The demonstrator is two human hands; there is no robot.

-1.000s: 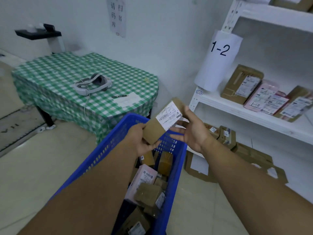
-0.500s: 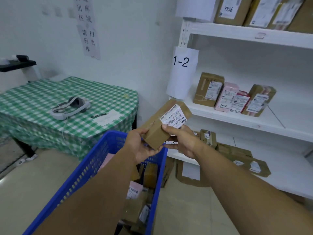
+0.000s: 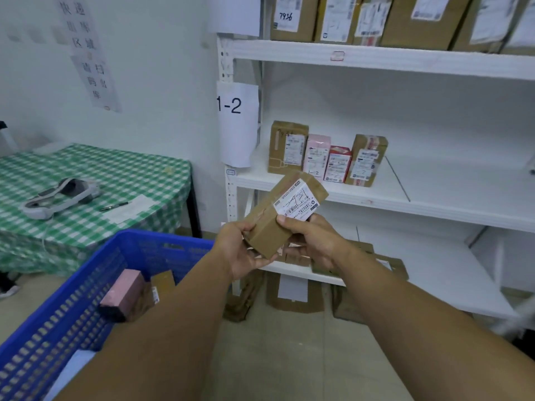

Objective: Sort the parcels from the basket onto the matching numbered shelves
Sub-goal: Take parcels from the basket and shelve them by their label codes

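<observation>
Left hand [image 3: 240, 253] cupping the parcel [image 3: 269, 230] at its low end, right hand [image 3: 315, 244] pinching it with thumb just under the label [image 3: 296, 202], you angle it, apparently to read its shelf number.

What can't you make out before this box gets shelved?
All head view.
Label on the box: handwritten number too blurred to read.
Basket: contents partly hidden by the left forearm.
Lower shelf's parcels: partly behind the left hand and right hand.
Top-shelf boxes: cut off by the top edge.
</observation>
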